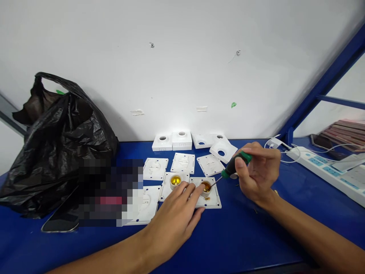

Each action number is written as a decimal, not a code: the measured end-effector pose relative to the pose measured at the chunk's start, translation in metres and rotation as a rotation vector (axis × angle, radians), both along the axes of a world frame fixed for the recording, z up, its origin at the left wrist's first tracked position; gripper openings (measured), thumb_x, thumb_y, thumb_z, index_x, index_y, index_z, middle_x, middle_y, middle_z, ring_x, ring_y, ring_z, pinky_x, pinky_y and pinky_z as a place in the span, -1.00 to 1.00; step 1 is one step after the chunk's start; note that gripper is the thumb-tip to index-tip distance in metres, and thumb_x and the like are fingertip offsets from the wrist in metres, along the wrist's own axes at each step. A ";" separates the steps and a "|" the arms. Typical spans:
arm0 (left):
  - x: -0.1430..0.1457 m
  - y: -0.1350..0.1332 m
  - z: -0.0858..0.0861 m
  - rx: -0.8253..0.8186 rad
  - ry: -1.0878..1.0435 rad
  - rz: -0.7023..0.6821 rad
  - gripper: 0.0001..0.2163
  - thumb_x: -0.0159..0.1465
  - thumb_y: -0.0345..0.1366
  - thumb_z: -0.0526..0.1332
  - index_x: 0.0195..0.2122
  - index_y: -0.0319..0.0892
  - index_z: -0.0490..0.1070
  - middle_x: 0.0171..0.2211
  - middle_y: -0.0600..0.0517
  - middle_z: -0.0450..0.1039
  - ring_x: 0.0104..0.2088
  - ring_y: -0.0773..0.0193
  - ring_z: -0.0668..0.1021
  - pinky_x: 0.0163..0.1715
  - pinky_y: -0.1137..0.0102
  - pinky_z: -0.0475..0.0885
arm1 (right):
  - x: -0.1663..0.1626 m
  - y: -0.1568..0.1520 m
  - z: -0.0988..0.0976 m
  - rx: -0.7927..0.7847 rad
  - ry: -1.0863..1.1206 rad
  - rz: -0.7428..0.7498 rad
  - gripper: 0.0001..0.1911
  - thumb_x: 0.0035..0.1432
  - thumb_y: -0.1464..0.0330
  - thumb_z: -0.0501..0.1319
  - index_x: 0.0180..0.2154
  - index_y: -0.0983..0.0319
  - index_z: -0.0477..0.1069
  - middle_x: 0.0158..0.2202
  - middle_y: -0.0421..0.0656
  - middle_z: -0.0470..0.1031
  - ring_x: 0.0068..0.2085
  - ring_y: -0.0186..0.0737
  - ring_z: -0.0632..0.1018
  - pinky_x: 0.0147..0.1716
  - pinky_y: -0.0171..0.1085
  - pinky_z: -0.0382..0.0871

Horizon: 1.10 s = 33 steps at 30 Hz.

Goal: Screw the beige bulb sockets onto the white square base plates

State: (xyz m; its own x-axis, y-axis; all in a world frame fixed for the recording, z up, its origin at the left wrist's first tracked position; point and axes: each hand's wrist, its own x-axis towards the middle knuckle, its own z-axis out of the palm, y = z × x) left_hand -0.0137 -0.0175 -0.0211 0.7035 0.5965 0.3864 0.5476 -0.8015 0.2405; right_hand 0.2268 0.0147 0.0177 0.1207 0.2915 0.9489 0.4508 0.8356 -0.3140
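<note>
A green-and-black screwdriver point(234, 164) is gripped by its handle in my right hand point(256, 171). Its shaft slants down to the left, and the tip is inside a round lamp holder point(206, 188) with a brass-coloured inside. That lamp holder sits on a square white plate point(214, 201). My left hand point(179, 209) steadies it from the left, index fingertip at the socket's rim and thumb by the plate's near edge. Small brass pieces point(207, 198) show just below the socket. Left of it, another lamp holder point(175, 180) stands on its own white plate, partly behind my left fingers.
Several white plates point(182, 163) lie behind, with white covers point(182, 141) along the wall. A black plastic bag point(65, 144) and a phone point(61, 219) are at left, beside a blurred-out patch. A white power strip point(327, 171) with cables lies right, near a blue frame.
</note>
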 end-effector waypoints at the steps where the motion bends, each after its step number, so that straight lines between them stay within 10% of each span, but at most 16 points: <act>1: 0.000 0.000 0.000 0.000 0.001 0.001 -0.59 0.56 -0.30 0.10 0.40 -0.18 0.16 0.14 -0.18 0.48 0.16 -0.10 0.50 0.13 0.02 0.54 | 0.001 0.002 0.001 -0.020 0.038 -0.017 -0.78 0.30 0.42 0.32 -0.06 0.06 0.40 -0.31 -0.27 0.39 -0.37 -0.27 0.49 -0.37 -0.20 0.38; 9: 0.001 0.002 -0.001 -0.018 -0.007 -0.015 -0.60 0.55 -0.33 0.13 0.37 -0.20 0.18 0.16 -0.19 0.45 0.18 -0.11 0.48 0.17 -0.03 0.52 | 0.019 0.020 0.021 -0.480 0.000 0.006 -0.80 0.56 0.27 -0.19 -0.05 0.04 0.17 -0.39 -0.32 0.28 -0.59 -0.32 0.35 -0.60 -0.29 0.29; 15: 0.001 0.002 0.001 -0.063 -0.023 -0.032 -0.61 0.51 -0.44 0.15 0.33 -0.16 0.21 0.14 -0.16 0.44 0.16 -0.08 0.48 0.14 0.01 0.55 | 0.023 0.015 0.014 -0.788 -0.594 -0.055 -0.92 0.41 0.26 0.22 -0.15 0.11 0.40 -0.52 -0.31 0.40 -0.55 -0.30 0.40 -0.53 -0.30 0.23; 22: 0.001 0.000 0.004 -0.090 -0.031 -0.061 -0.55 0.47 -0.54 0.12 0.36 -0.14 0.18 0.10 -0.12 0.46 0.08 -0.03 0.55 0.15 -0.01 0.53 | 0.017 0.008 0.004 -0.941 -1.101 -0.183 -0.74 0.45 0.25 0.26 0.06 0.23 0.49 -0.05 -0.10 0.60 -0.15 -0.17 0.64 -0.15 -0.11 0.60; 33: -0.002 -0.002 0.006 -0.158 -0.043 -0.094 -0.55 0.48 -0.56 0.07 0.35 -0.09 0.20 0.13 -0.09 0.48 0.09 0.02 0.57 0.26 -0.06 0.46 | 0.015 0.010 0.005 -0.970 -1.111 -0.160 -0.79 0.46 0.26 0.24 0.00 0.24 0.50 -0.10 -0.10 0.61 -0.16 -0.16 0.64 -0.15 -0.11 0.58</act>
